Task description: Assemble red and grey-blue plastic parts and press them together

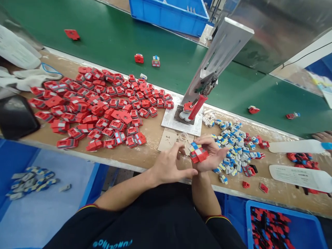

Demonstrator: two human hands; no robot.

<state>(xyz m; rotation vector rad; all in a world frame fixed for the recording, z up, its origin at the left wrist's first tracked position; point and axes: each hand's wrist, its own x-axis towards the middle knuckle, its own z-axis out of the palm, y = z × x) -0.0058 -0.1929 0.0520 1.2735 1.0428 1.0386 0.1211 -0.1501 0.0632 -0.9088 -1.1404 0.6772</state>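
In my right hand (214, 157) sits a small red plastic toy part (199, 155), with a grey, blue and yellow piece at its upper end. The palm faces up and the fingers lie around the part. My left hand (167, 166) is just left of it, thumb stretched out and fingers apart, holding nothing. Beyond both hands stands a hand press (202, 93) with a red lever handle (198, 107) on a metal base plate (168, 121). Another red piece (187, 106) is on the press's block. A loop of pale cord (184, 137) lies near my left fingertips.
Many red and grey parts (98, 107) cover the bench at left; grey, blue and yellow pieces (233, 148) pile up at right. A green conveyor belt (109, 41) carries several parts. White bottles (298, 146) lie at right. Blue bins (306, 224) flank me; another person's hand (323, 136) shows at the right edge.
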